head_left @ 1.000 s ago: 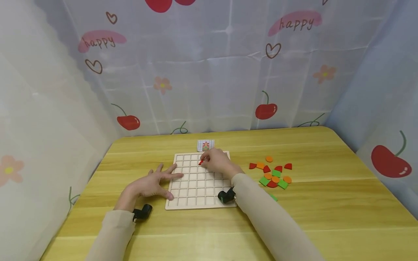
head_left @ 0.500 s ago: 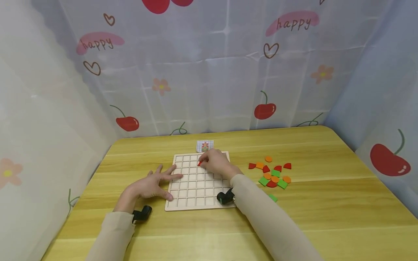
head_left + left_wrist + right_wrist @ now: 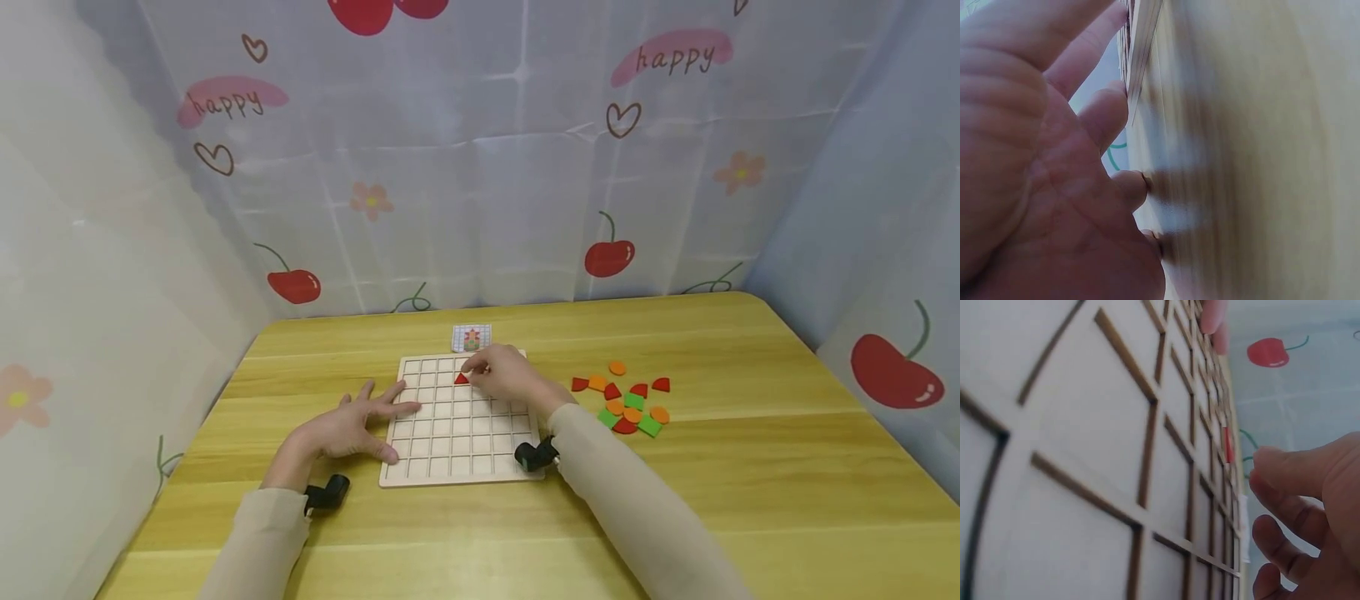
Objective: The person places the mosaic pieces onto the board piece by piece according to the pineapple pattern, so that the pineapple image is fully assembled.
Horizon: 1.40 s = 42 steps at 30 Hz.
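A wooden grid board [image 3: 450, 454] lies on the table, with a red triangular piece [image 3: 461, 378] in a cell of its second row from the far edge. My right hand [image 3: 504, 372] hovers just right of that piece, fingers loosely bent and holding nothing. In the right wrist view a gap shows between its fingertips [image 3: 1266, 459] and the red piece [image 3: 1227, 445]. My left hand [image 3: 347, 423] is spread over the board's left edge, thumb and fingertips touching it. In the left wrist view two other fingertips [image 3: 1130, 187] touch the table beside the board.
Right of the board lies a loose group of red quarter-round pieces [image 3: 639, 390], orange discs [image 3: 617, 367] and green squares [image 3: 649, 426]. A small pattern card [image 3: 471, 337] stands behind the board. Printed curtains [image 3: 480, 208] surround the table [image 3: 750, 467].
My right hand has let go of the red triangular piece and shifted slightly right, leaving it on the board. A green piece near the right sleeve is now covered. The left hand stays put.
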Motion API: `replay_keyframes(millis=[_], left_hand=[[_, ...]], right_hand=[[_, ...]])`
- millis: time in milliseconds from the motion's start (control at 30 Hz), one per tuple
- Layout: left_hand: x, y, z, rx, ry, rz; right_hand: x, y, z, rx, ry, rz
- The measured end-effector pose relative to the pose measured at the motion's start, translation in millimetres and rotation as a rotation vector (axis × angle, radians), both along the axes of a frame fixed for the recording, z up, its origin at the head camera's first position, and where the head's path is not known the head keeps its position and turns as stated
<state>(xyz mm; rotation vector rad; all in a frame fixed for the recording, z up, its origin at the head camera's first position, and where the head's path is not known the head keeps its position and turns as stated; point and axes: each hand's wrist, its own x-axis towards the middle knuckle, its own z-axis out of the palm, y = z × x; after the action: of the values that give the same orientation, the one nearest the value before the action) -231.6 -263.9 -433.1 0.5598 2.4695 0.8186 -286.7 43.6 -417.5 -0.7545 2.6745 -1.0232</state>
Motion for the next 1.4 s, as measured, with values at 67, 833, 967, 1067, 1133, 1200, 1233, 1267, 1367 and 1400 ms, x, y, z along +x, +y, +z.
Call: replay_keyframes(millis=[67, 833, 967, 1067, 1133, 1200, 1233, 1267, 1367, 1400], left_hand=[[0.1, 0.0, -0.6, 0.002, 0.000, 0.000], [0.6, -3.7, 2.3, 0.007, 0.032, -0.005], [-0.3, -1.8, 4.1, 0.007, 0.028, -0.008], [-0.3, -1.3, 5.1, 0.004, 0.026, -0.013], [0.1, -1.1, 5.4, 0.004, 0.023, -0.014], [0.7, -0.9, 5.3, 0.004, 0.020, -0.015], [1.0, -0.9, 5.1, 0.004, 0.018, -0.013], [1.3, -0.9, 4.8, 0.006, 0.015, -0.010], [1.9, -0.8, 3.2, 0.010, 0.009, -0.006], [2.0, -0.8, 2.6, 0.013, 0.006, -0.006]], right_hand=[[4.0, 5, 5.1, 0.009, 0.010, 0.014], [33.6, 90, 24.8, 0.026, 0.102, -0.078], [36.4, 110, 25.7, 0.022, 0.104, -0.110], [37.8, 124, 25.2, 0.011, 0.078, -0.123], [38.5, 132, 24.6, 0.013, 0.069, -0.133], [39.4, 139, 24.0, 0.020, 0.067, -0.143], [39.6, 142, 23.5, 0.022, 0.065, -0.148], [39.6, 145, 22.8, 0.026, 0.071, -0.153], [40.8, 154, 22.1, 0.029, 0.074, -0.166], [40.9, 157, 21.7, 0.028, 0.080, -0.169]])
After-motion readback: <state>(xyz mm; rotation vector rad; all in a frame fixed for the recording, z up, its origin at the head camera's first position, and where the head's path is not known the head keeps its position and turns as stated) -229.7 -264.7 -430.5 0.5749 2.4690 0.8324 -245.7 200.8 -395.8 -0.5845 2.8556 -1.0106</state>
